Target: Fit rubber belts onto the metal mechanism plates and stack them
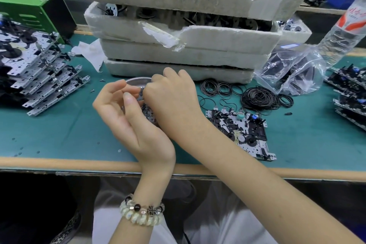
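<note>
Two hands meet low over the green table (59,128). The left hand (126,117), with a beaded bracelet (141,214) at the wrist, curls loosely, palm showing. The right hand (170,95) shows only its back, fingers tucked out of sight. A small dark part (141,93) sits between them; I cannot tell whether either grip holds it. The hands mostly hide a shiny round metal dish (136,81). Just to the right lies a flat, perforated mechanism plate (243,130). Beyond it, thin black rubber belts (259,97) lie tangled. Stepped plate stacks (45,77) at left are cut off. Crumbly white foam trays (178,45) stand behind.
</note>
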Demonstrator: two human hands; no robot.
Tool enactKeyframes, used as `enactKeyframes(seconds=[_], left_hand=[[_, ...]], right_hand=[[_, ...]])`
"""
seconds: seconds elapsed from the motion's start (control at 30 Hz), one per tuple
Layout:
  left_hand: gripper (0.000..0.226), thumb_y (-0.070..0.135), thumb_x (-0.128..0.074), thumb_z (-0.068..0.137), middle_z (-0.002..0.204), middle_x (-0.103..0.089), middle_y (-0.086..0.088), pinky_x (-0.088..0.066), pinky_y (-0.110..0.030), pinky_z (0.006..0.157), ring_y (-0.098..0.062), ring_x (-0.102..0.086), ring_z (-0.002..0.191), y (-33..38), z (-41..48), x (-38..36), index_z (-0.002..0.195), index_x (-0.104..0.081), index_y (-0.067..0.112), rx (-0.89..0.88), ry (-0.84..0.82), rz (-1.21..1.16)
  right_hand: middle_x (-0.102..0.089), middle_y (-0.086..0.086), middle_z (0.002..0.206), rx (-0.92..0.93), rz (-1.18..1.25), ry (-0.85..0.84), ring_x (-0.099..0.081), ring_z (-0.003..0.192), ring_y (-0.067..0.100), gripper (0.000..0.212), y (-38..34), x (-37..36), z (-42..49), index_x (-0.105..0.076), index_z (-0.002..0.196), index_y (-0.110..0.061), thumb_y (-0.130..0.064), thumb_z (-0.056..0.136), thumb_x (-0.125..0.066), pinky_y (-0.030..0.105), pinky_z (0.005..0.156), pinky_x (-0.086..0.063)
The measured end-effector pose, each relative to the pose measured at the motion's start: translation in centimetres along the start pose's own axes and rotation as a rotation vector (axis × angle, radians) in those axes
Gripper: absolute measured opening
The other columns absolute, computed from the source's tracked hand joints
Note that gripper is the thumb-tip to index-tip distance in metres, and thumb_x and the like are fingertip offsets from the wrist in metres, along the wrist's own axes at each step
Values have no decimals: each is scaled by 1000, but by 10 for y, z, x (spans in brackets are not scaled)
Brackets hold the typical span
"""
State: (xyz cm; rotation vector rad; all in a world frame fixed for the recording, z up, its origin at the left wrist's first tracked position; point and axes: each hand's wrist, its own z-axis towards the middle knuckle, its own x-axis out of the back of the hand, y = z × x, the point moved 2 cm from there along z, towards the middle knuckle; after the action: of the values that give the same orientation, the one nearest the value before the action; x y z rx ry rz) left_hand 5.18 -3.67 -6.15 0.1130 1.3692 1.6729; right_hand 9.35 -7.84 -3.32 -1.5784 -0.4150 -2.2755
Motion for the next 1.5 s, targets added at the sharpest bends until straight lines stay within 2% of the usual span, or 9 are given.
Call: enactKeyframes(seconds=[0.27,0.4,0.57,0.77,0.9,1.03,1.23,1.37,1.5], left_hand=[[21,-1,-32,96,92,-50,-12,-40,-25,73,-31,-43,86,-1,0,-1,108,-45,11,-9,-9,-13],[21,1,-32,96,92,-51,-13,-40,-28,74,-30,-43,87,0,-1,0,107,-45,13,-12,-17,6],[22,0,-32,96,97,-49,-21,-38,-40,76,-31,-44,88,1,-1,0,107,-45,13,-13,-33,19],[22,0,-34,95,97,-50,-21,-40,-45,77,-29,-46,89,-2,-2,-1,107,-46,14,-51,-97,33],[15,8,-40,99,100,-55,-11,-43,-31,85,-12,-53,91,-7,-6,-1,110,-49,14,-68,-288,44],[16,22,-51,95,105,-58,4,-46,-34,90,-15,-57,100,-11,-9,-6,111,-53,22,-67,-611,128],[79,46,-76,75,133,-48,7,-35,-33,112,-18,-43,133,-20,-25,-14,142,-42,23,-40,-1262,412],[100,42,-90,67,137,-45,8,-37,-40,114,-15,-40,137,-24,-26,-15,148,-34,27,32,-1351,424],[104,37,-93,64,135,-45,7,-37,-39,113,-10,-41,133,-26,-26,-15,149,-33,28,2,-1370,469]], right_hand=[[-33,-4,82,-48,0,-5,-45,92,24,24,2,-7,0,-36,75,-23,-14,90,-52,33,69,-20],[-40,-5,88,-37,-8,-19,-49,100,23,26,3,-11,-1,-39,79,-24,-11,87,-60,32,70,-20],[-58,-9,104,-34,43,-9,-49,102,18,10,7,-14,-1,-65,98,-27,-21,92,-60,29,70,-24],[-66,-5,100,-161,437,-6,-55,97,18,16,31,4,-7,-75,97,-25,-31,94,-60,34,79,-44],[-73,-10,76,-289,751,97,-53,60,-1,5,65,25,-31,-79,80,-24,-28,81,-77,23,66,-45],[-70,-19,64,-403,805,168,-59,58,-5,7,106,40,-65,-79,74,-25,-31,75,-82,11,60,-42],[-62,-17,59,-512,618,82,-49,53,1,11,126,32,-101,-74,70,-28,-27,80,-78,15,56,-33],[-57,-22,63,-526,543,57,-50,63,-9,11,119,27,-108,-74,71,-30,-29,81,-76,10,61,-29],[-58,-20,67,-531,454,53,-45,63,-2,11,115,26,-107,-74,71,-33,-33,81,-77,25,70,-32]])
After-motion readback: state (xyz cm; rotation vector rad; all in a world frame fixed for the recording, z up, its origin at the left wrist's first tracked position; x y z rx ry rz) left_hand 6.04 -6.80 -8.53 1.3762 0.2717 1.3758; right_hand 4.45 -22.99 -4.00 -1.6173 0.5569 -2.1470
